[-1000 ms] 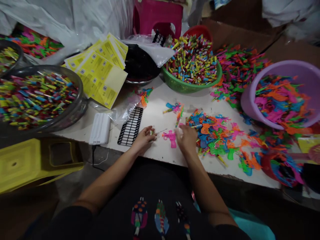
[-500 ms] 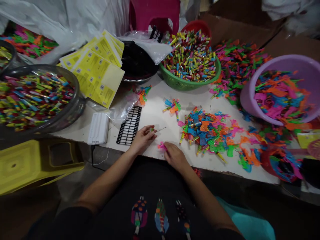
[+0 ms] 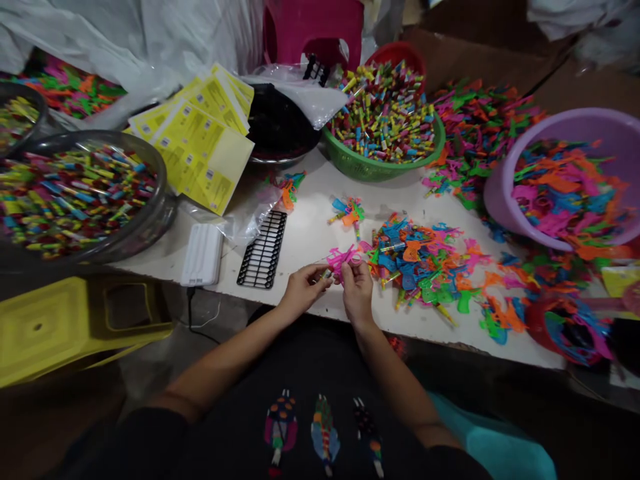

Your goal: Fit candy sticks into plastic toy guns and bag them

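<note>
Near the table's front edge, my right hand is closed on a pink plastic toy gun, raised a little above the white tabletop. My left hand is beside it, fingers pinching a small pale-green tube whose far end lies close to the toy gun. Whether the two pieces touch, I cannot tell. Just to the right lies a heap of colourful toy guns, some with candy-like tubes attached. A smaller cluster of them sits behind my hands.
A black plastic grid and a white power bank lie to the left. Behind stand a green basket of small tubes and yellow printed sheets. A clear basin is at left, a purple tub at right.
My right hand has lifted the pink toy gun up and slightly right, and it now shows more fully. My left hand has moved right, bringing the tube up to it.
</note>
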The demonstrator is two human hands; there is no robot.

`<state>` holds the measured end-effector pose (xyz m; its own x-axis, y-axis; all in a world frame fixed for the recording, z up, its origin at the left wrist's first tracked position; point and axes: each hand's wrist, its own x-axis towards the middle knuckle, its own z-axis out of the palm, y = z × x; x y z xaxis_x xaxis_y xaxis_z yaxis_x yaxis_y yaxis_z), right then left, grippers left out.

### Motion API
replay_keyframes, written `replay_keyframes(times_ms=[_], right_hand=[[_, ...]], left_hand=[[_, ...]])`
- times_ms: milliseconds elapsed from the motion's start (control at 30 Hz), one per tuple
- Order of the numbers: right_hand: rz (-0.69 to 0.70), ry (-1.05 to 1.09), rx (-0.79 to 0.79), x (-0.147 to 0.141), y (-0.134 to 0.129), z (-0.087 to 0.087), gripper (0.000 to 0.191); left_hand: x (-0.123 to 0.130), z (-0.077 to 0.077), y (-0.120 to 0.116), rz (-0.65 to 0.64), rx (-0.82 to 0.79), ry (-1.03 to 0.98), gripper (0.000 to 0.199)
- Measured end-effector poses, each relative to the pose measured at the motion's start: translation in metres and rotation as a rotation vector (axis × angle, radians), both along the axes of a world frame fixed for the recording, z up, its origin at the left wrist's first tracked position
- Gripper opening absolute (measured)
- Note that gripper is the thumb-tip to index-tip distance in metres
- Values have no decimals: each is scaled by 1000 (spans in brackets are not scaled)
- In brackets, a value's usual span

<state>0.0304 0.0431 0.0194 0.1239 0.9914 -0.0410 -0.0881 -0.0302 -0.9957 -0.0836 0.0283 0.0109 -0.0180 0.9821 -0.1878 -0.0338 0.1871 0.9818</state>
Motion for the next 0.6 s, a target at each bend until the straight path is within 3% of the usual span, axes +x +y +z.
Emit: replay_keyframes(times_ms=[200,367,600], right_hand=[[-36,-64,49,-1,0,-1,15],[-76,-183,64,-8,-4,-6,16],[-6,-262,-21,-4,2,-10,23]], left_hand=[[0,-6,0,40,102,155,27],[0,-1,-5,45,247,314,20],[-2,4,-6,-6,262,330,19]])
